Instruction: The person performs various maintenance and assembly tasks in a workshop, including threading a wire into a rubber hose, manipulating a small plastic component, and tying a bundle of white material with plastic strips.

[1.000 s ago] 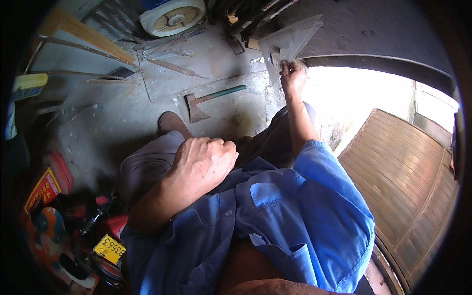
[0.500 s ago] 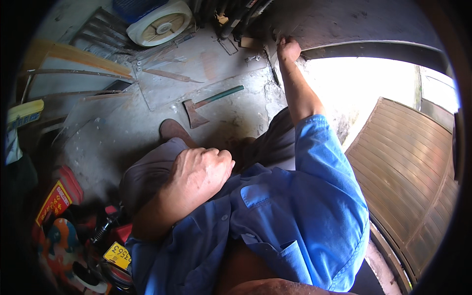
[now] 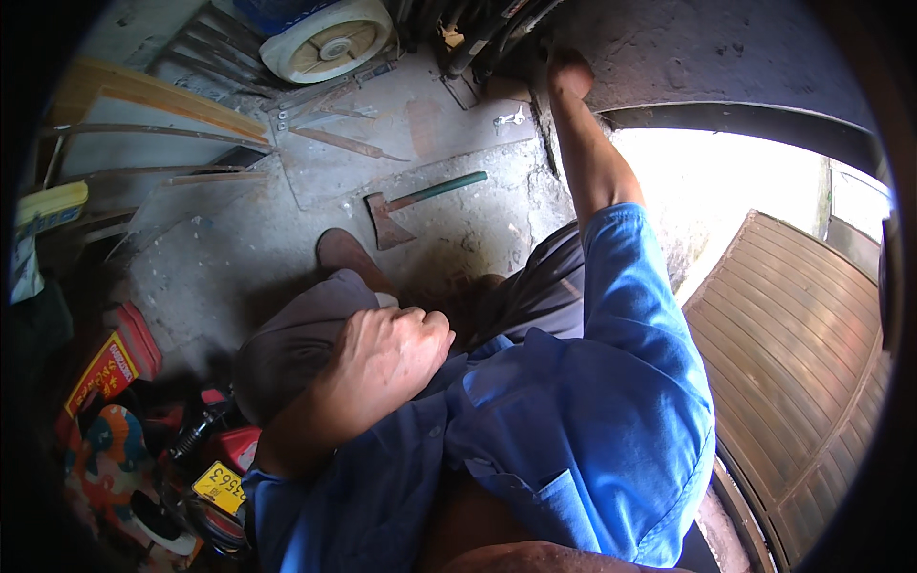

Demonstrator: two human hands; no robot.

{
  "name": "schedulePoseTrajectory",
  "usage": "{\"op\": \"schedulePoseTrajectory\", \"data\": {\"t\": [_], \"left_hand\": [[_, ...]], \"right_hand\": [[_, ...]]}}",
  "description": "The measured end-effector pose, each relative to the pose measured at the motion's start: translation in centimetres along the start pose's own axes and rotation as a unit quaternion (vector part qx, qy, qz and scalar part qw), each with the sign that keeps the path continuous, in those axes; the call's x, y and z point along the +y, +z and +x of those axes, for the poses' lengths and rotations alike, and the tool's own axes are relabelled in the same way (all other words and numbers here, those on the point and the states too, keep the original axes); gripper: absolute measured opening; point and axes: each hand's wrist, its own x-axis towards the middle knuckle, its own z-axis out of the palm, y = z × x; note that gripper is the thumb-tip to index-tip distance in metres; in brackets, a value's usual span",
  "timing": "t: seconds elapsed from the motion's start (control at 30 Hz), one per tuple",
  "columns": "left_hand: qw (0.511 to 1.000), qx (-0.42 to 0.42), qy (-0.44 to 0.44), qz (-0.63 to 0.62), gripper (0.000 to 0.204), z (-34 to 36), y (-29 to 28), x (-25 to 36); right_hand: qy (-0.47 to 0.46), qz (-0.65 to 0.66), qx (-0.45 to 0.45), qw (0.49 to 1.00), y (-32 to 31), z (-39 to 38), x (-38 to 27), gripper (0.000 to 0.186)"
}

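Nearby, an axe (image 3: pixel 406 201) lies between shoe (image 3: pixel 347 252) and right hand (image 3: pixel 570 73).

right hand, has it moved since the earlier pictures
Yes, the right hand has moved farther up the picture, away from the axe, ahead of the person.

Right hand (image 3: pixel 571 74) farther out, clear sheet unseen.

Right fingers (image 3: pixel 565 65) blurred in shadow
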Motion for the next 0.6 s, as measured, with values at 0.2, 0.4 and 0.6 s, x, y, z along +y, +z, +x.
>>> {"op": "schedulePoseTrajectory", "data": {"t": [0.2,0.4,0.6], "left_hand": [[0.999,-0.025,-0.025,-0.030,0.025,0.1,0.0,0.1],[0.999,-0.015,-0.026,-0.030,0.026,0.6,-0.3,0.4],[0.999,-0.036,-0.007,-0.028,0.026,1.0,0.1,-0.2]], "right_hand": [[0.137,0.014,-0.052,0.989,3.1,1.2,2.8,0.059],[0.084,-0.044,-0.096,0.991,3.3,1.2,1.9,0.052],[0.060,0.064,0.029,0.996,2.1,-1.9,2.6,0.043]]}}
